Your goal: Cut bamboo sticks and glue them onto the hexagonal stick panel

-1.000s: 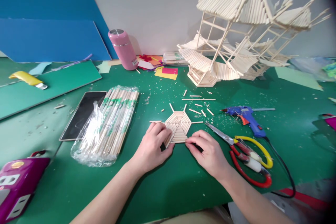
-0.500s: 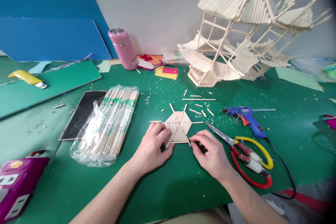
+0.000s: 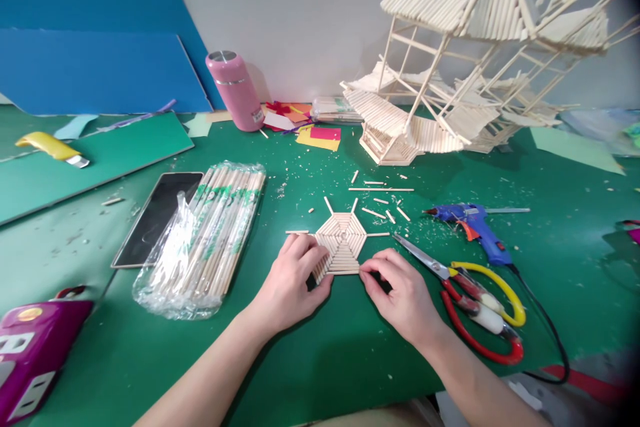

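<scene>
A flat web-like panel of thin wooden sticks [image 3: 345, 240] lies on the green table, built in rings around a small centre opening, with longer sticks poking out at its corners. My left hand [image 3: 295, 277] grips its lower left part, fingers on top and thumb at the front edge. At the lower right corner, the thumb and forefinger of my right hand [image 3: 397, 287] are pinched together, hiding the stick end there. Cut stick pieces [image 3: 373, 212] and one longer stick [image 3: 381, 189] lie behind the panel. Scissors [image 3: 435, 267] with red and yellow handles rest right of my right hand.
A blue glue gun [image 3: 467, 220] lies at the right, its cord trailing forward. Behind stands a stick-built pavilion model [image 3: 450, 60]. Leftward are a bag of sticks [image 3: 220, 233], a phone [image 3: 150, 220], a pink flask [image 3: 235, 90], a yellow cutter [image 3: 47, 145] and a purple power strip [image 3: 40, 347].
My right fingertips have shifted slightly left onto the panel's lower right corner, covering the stick end seen there before. My left hand keeps its place. The view has moved a little.
</scene>
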